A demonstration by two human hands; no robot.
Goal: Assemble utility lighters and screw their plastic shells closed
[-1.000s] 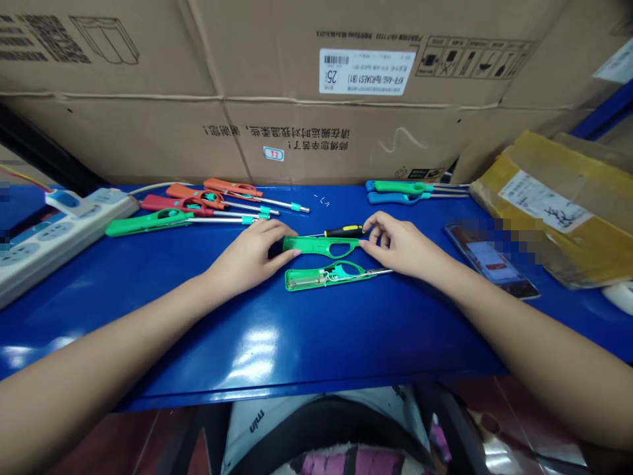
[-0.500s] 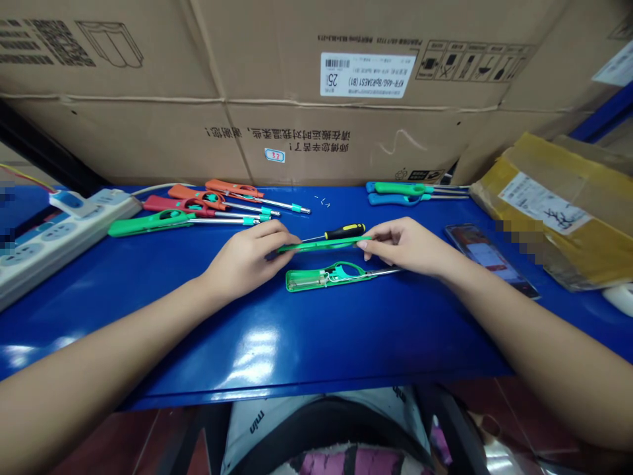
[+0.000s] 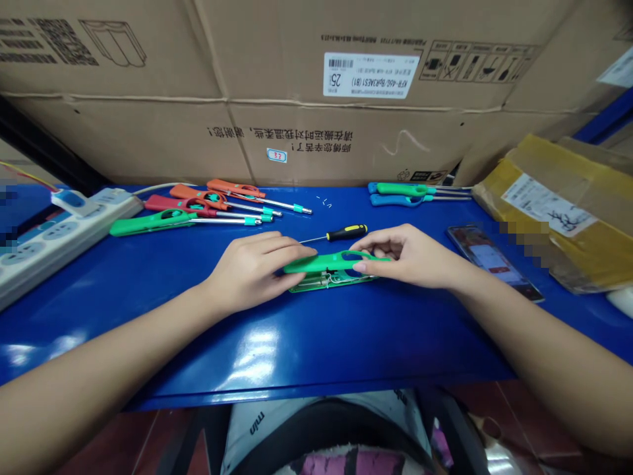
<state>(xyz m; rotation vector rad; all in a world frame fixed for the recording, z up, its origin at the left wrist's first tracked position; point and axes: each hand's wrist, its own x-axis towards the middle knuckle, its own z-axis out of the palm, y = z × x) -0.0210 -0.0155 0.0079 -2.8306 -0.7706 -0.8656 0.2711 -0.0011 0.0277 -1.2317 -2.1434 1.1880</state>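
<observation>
A green plastic lighter cover (image 3: 324, 263) is held by both ends just above the open green lighter body (image 3: 326, 282), which lies on the blue table (image 3: 316, 336). My left hand (image 3: 254, 267) pinches the cover's left end and my right hand (image 3: 410, 254) pinches its right end. The cover hides most of the body beneath it. A small black and yellow screwdriver (image 3: 341, 233) lies just behind the hands.
Several long lighters in orange, red and green (image 3: 208, 204) lie at the back left, and two more (image 3: 410, 192) at the back right. A white power strip (image 3: 54, 227) sits far left. A phone (image 3: 494, 260) and a yellow parcel (image 3: 558, 204) lie right. Cardboard boxes (image 3: 306, 92) stand behind.
Both hands lifted the green cover off the table, turned it over and brought it toward me, down over the open lighter body.
</observation>
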